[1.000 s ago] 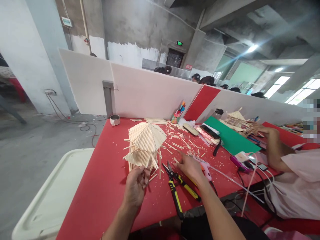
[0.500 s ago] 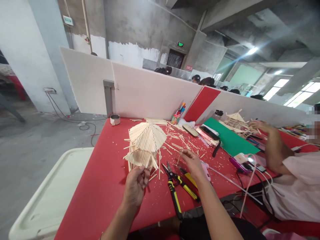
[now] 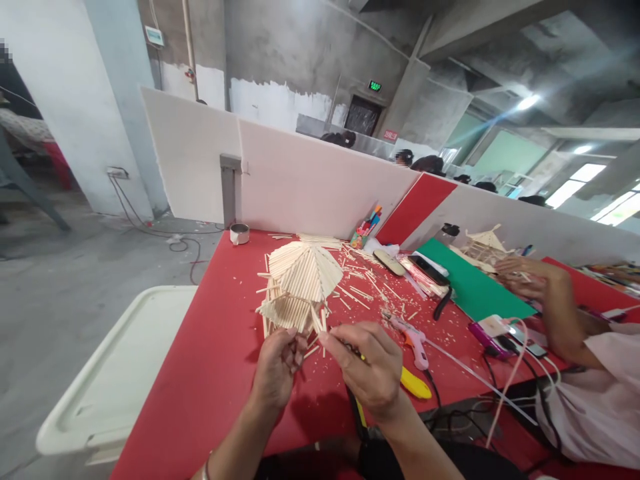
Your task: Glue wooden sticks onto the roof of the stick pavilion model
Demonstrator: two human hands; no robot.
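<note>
A small pavilion-like model of pale wooden sticks, with a pointed roof, stands on the red table. My left hand is at its near edge, with fingers curled against the lower stick panel; what the fingertips pinch is too small to make out. At the model's near right corner, my right hand has thumb and forefinger pressed together beside the slanting sticks. Whatever lies between those fingertips is hidden. Beneath the right hand, yellow-and-black cutters are mostly covered.
A pink glue gun and a yellow-handled tool lie to the right. Loose sticks, a pen cup, a green sheet and a metal tin are farther back. A person's arm works at the right.
My right hand has moved left to the model's corner, uncovering the glue gun and covering the cutters. My left hand stays at the model. The view has shifted slightly.
</note>
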